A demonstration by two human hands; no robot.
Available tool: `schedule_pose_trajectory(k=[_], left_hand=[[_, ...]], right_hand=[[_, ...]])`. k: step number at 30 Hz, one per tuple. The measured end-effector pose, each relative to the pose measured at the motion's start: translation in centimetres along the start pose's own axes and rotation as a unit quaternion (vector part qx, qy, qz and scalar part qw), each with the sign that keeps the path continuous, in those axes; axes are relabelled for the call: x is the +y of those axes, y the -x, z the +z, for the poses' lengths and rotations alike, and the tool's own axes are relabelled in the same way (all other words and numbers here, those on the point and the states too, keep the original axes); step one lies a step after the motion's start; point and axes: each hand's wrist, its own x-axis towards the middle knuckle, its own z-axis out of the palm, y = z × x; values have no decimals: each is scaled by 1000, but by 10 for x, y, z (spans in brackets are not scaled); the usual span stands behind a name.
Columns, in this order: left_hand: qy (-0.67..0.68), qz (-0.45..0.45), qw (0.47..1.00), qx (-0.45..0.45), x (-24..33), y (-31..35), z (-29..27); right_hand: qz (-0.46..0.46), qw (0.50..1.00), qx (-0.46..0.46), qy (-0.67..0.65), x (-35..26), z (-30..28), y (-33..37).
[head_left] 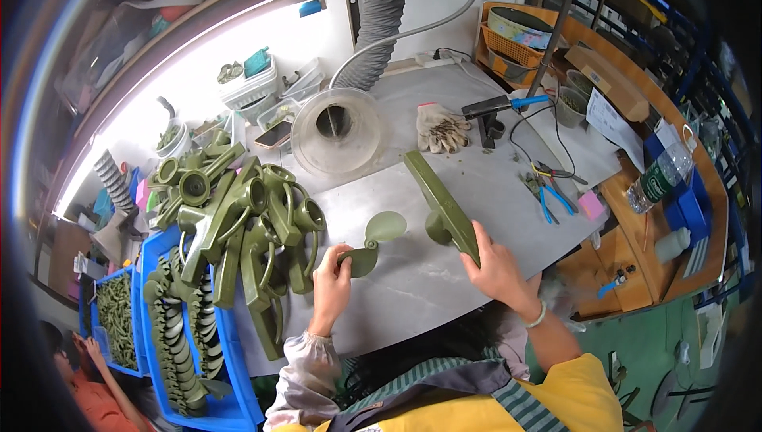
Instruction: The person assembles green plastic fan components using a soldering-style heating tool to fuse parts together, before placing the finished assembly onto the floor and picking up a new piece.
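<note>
Between the fingers and thumb of my left hand (329, 293) is a green two-bladed propeller (386, 226), held by one blade over the grey tabletop (397, 305). My right hand (498, 275) grips the lower end of a long green plastic body (435, 192), which has a round boss on its side. The propeller and the body are apart. To the left of my left hand lies a heap of similar green parts (230, 229) with round cups and curved handles. Stacked propellers (176, 333) fill a blue crate (252, 400) beside the table.
A clear round hood (369, 126) under a grey duct (382, 27) stands at the back. Work gloves (441, 128), a blue-handled soldering iron (530, 102) and pliers (548, 200) lie to the right. A plastic bottle (659, 180) is farther right. Another person (94, 388) is at lower left.
</note>
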Motion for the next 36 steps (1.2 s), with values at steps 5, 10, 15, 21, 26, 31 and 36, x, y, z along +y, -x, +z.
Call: schedule_pose_trajectory(k=[5, 10, 15, 21, 26, 31, 36], left_hand=[[-39, -21, 999, -19, -2, -2, 3], [63, -97, 993, -12, -14, -9, 2], [101, -137, 985, -12, -19, -25, 2], [105, -156, 982, -28, -23, -33, 10], [118, -172, 978, -11, -21, -31, 11], [143, -184, 972, -12, -17, -32, 10], [206, -181, 961, 25, -17, -28, 7]], right_hand=[[-14, 999, 0, 37, 3, -1, 3], [-25, 999, 5, 33, 5, -4, 3], [-23, 998, 6, 52, 8, -3, 0], [-51, 998, 33, 31, 16, -4, 1], [-23, 997, 19, 65, 15, -14, 1], [-22, 998, 11, 52, 23, -15, 3], [-43, 998, -20, 29, 12, -9, 2]])
